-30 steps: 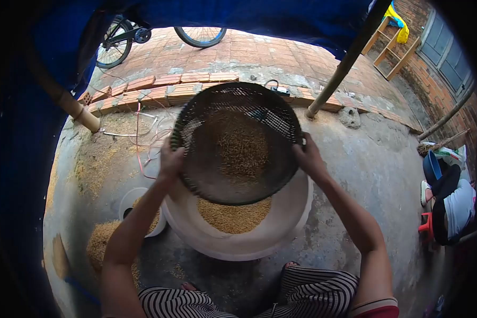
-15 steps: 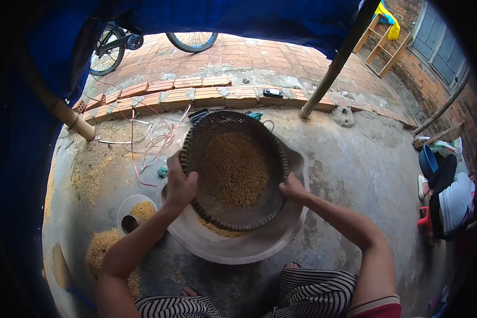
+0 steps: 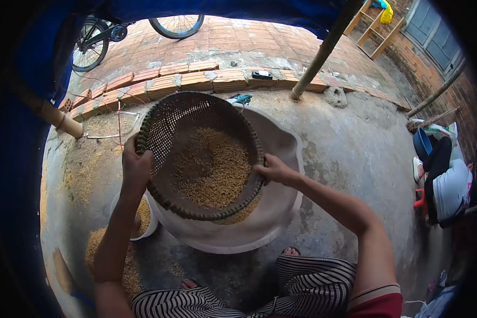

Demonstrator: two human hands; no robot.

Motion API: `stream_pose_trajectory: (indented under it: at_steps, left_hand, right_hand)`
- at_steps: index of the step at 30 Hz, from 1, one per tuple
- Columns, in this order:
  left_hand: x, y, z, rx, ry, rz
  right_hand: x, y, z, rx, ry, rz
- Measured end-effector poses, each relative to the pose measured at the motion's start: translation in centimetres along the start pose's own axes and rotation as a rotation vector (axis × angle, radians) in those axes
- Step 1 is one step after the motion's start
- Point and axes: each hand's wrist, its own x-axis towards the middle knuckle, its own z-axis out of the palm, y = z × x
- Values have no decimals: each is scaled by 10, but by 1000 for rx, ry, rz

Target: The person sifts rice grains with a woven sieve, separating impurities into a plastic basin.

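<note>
A round woven sieve [image 3: 169, 119] is held tilted over a wide pale basin [image 3: 281, 159], its far left side raised. Unhusked grain [image 3: 222, 169] lies heaped toward the sieve's right and near side. My left hand [image 3: 137, 164] grips the rim on the left, thumb over the edge. On the right, my right hand [image 3: 274, 169] is closed round the opposite rim. Below the sieve, more grain [image 3: 244, 212] shows in the basin; the rest of the basin's floor there is hidden.
Left of the basin stands a small pail [image 3: 152, 225] with grain, beside a grain pile [image 3: 95, 244] on the floor. A bamboo post [image 3: 323, 55] rises behind near a row of bricks [image 3: 196, 79]. A person [image 3: 450, 185] sits at far right; a bicycle [image 3: 98, 40] stands at back left.
Both hands have shifted the sieve left and raised its left side, so it tilts more. The grain inside has bunched toward the right and near side.
</note>
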Motion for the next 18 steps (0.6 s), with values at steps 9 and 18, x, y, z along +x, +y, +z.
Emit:
stream_pose_trajectory:
  at_steps: [9,18]
  left_hand:
    - [-7,-5,-4,183,79,94]
    - [-25,-18,30,223,103,277]
  right_hand:
    - [1,4,22,71,-7,132]
    - [34,60,22,-171,259,-116]
